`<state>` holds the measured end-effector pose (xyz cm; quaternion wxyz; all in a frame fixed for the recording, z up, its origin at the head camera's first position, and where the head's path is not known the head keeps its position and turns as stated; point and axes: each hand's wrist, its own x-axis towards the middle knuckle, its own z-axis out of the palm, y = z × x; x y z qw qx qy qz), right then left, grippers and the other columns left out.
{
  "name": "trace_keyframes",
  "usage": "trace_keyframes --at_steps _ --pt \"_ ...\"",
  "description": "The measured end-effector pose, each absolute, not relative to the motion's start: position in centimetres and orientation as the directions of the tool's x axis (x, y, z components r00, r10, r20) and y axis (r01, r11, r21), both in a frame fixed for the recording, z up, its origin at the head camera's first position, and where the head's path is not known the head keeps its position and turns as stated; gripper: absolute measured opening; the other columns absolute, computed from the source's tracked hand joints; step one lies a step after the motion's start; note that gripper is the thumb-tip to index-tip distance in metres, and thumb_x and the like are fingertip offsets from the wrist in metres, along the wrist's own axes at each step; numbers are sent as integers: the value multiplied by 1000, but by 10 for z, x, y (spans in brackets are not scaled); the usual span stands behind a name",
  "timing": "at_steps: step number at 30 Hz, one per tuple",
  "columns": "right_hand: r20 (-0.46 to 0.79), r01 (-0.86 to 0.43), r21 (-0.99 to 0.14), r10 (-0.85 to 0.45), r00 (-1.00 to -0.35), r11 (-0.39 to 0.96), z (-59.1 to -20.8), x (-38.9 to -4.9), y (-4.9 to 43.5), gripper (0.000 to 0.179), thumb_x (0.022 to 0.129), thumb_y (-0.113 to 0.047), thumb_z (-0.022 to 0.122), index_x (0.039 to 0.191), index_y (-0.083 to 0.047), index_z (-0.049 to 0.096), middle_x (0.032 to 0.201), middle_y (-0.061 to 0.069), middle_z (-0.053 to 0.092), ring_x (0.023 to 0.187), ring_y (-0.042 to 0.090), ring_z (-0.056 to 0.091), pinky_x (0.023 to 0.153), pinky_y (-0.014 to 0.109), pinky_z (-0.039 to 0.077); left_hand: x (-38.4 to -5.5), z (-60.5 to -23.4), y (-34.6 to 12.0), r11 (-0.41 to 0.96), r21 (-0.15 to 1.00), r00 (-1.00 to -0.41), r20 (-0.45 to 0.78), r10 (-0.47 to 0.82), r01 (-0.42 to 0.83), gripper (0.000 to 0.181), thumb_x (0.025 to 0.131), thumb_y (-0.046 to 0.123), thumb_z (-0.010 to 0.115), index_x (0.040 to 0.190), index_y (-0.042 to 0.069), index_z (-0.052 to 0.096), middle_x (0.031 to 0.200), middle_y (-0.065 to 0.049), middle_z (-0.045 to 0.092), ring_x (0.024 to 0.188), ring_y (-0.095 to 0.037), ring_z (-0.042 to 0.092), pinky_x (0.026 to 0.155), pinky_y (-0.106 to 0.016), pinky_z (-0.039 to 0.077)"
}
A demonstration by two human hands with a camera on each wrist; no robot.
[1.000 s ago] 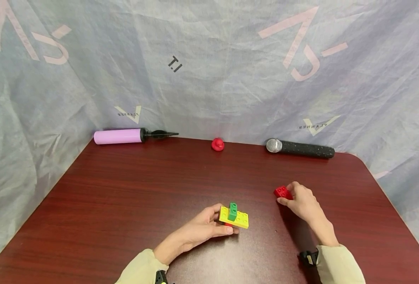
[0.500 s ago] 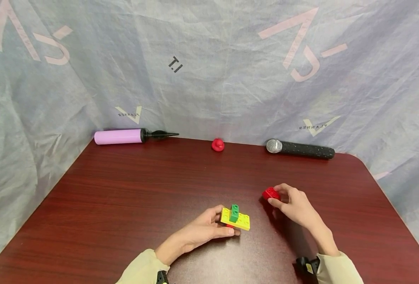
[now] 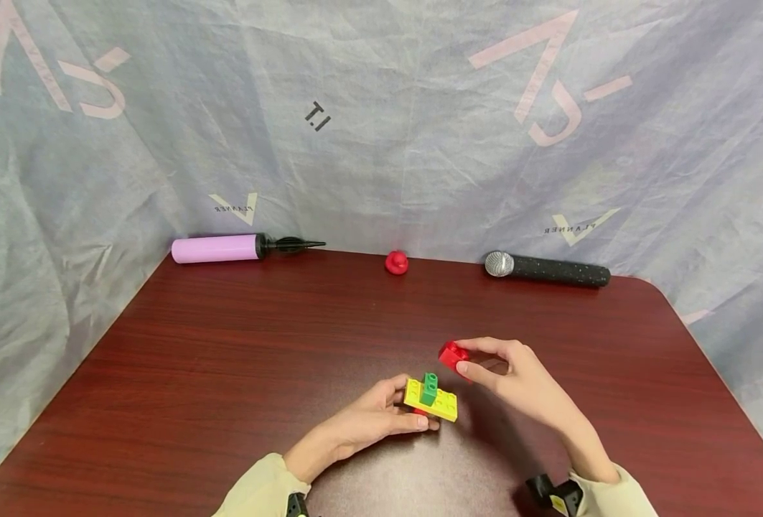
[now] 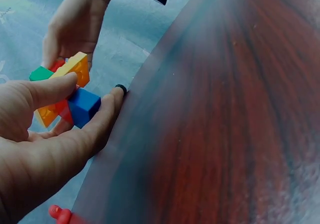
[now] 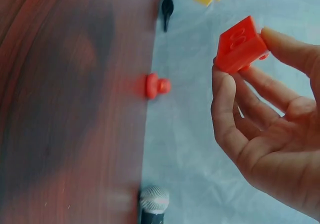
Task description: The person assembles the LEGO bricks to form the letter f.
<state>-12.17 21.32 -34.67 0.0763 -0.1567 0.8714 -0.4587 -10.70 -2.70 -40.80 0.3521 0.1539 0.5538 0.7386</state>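
Observation:
My left hand (image 3: 375, 416) grips a small stack of toy building bricks near the front middle of the table. A yellow brick plate (image 3: 444, 406) carries a green brick (image 3: 429, 388) on its studs. Below the plate the left wrist view shows a red brick (image 4: 64, 112) and a blue brick (image 4: 84, 107), with the thumb on one side and fingers on the other. To the right, my right hand (image 3: 517, 373) pinches a separate red brick (image 3: 452, 356) between thumb and fingers, above the table. A short gap parts this red brick from the stack; its studs show in the right wrist view.
Along the back edge of the dark wooden table (image 3: 258, 323) lie a lilac hand pump (image 3: 214, 248) at left, a small red rubber duck-like toy (image 3: 397, 263) in the middle and a black microphone (image 3: 549, 271) at right. A grey cloth (image 3: 381, 129) hangs behind.
My right hand has lifted the red brick off the table at right and carried it left toward the stack. The left hand with its stack has shifted only slightly right.

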Motion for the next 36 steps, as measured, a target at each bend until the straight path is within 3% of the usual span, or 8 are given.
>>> trace_keyframes --at_steps 11,36 --pt "63 -314 -822 -472 -879 475 -342 -112 201 34 89 -22 73 120 -11 69 105 -1 70 83 12 66 74 27 56 -107 -410 -29 -132 929 -697 -161 698 -346 34 94 0 61 126 -5 47 115 -19 64 101 -22 67 88 -26 52" --pt "116 -395 -753 -485 -867 527 -336 -105 195 29 87 -26 76 114 -15 73 102 -9 71 84 6 61 65 25 53 -105 -410 -30 -133 935 -721 -158 675 -330 30 92 -3 62 120 -3 52 112 -21 66 97 -21 68 82 -24 53"
